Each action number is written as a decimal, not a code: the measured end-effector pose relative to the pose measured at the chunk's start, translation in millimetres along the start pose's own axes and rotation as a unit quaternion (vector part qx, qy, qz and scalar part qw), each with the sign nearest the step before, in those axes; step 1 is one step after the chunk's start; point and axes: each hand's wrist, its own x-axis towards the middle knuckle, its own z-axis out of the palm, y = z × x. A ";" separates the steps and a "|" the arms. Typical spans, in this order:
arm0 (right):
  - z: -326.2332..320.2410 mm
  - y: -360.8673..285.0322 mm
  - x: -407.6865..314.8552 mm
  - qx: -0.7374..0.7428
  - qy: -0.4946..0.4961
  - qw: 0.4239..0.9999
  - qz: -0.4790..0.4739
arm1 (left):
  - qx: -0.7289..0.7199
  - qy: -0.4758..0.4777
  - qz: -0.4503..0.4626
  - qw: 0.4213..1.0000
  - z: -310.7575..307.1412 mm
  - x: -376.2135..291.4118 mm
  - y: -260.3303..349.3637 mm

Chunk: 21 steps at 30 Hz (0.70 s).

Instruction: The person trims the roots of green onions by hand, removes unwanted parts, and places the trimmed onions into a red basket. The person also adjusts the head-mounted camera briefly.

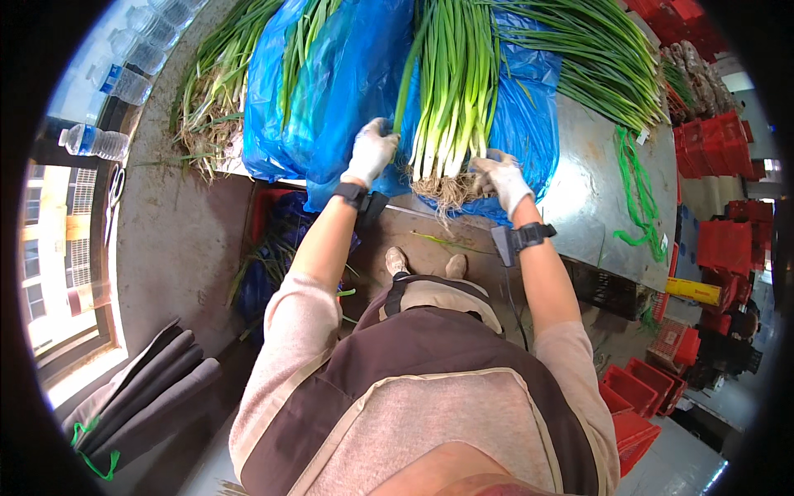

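Note:
A bunch of green onions (456, 105) with brown roots lies on blue plastic on the metal table, its roots towards me. My gloved left hand (374, 149) is at the left of the bunch, fingers curled near a single green leaf; whether it grips the leaf is hidden. My gloved right hand (504, 177) rests at the right of the root end, its fingers bent and touching the outer stalks. A blue plastic bag (347, 80) holding more green onions lies to the left.
Loose green onions (214, 99) lie at the far left, and another pile (611, 68) lies at the right. Green ties (636, 186) lie on the metal table (583, 211). Scissors (115, 186) and plastic bottles (96, 141) are by the window. Red crates (722, 248) stand at the right.

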 end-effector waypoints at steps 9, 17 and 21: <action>-26.5 3.1 -10.6 0.027 0.010 0.999 0.024 | -0.797 -0.117 0.129 0.579 -139.4 -97.2 4.2; -25.8 5.8 2.1 -0.006 -0.033 0.999 -0.004 | -0.481 -0.005 -0.024 0.876 -34.7 -89.7 11.0; -36.3 4.2 2.6 0.036 -0.025 0.999 -0.005 | 0.257 0.189 0.139 0.938 22.4 -21.5 0.4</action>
